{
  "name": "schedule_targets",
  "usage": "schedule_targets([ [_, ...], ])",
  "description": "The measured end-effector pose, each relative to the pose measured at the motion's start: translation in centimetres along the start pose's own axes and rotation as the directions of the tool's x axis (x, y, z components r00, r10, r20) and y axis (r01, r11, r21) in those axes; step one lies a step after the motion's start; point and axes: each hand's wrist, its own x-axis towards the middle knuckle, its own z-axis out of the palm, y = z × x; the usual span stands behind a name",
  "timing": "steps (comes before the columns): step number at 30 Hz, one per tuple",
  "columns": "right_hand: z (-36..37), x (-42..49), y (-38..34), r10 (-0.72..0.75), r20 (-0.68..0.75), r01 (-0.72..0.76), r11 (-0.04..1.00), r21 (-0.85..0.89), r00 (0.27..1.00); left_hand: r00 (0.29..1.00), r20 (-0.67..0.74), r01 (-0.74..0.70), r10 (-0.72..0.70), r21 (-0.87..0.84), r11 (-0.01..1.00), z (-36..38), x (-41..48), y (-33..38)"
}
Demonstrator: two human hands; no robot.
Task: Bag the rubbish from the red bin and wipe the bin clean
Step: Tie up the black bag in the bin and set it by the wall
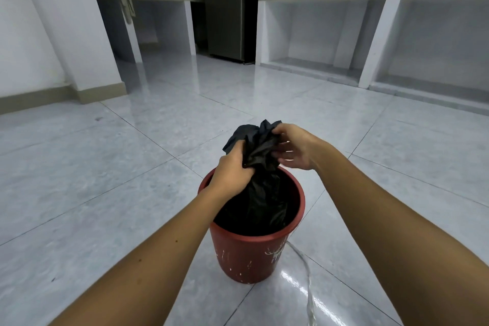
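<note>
the black bin bag [260,193] sits inside the red bin [246,254] on the tiled floor [105,180], its thin, crinkly film bunched into a neck above the rim; it looks soft and slippery, so that gathered neck is the place to hold. the left hand [231,172] is clamped on the neck low down, while the right hand [292,147] pinches the loose top with some fingers spread, both close together.

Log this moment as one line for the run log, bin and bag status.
left hand: grips bag neck | right hand: on bag top, grip unclear | black bag: gathered, inside red bin | wipe: not started
</note>
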Motion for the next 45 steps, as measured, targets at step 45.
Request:
schedule_targets([
  [45,-1.6,3.7,2.0,-0.336,0.141,0.329,0.941,0.072,0.931,0.984,-0.181,-0.028,-0.003,-0.167,0.986,1.0,1.3,-2.7],
])
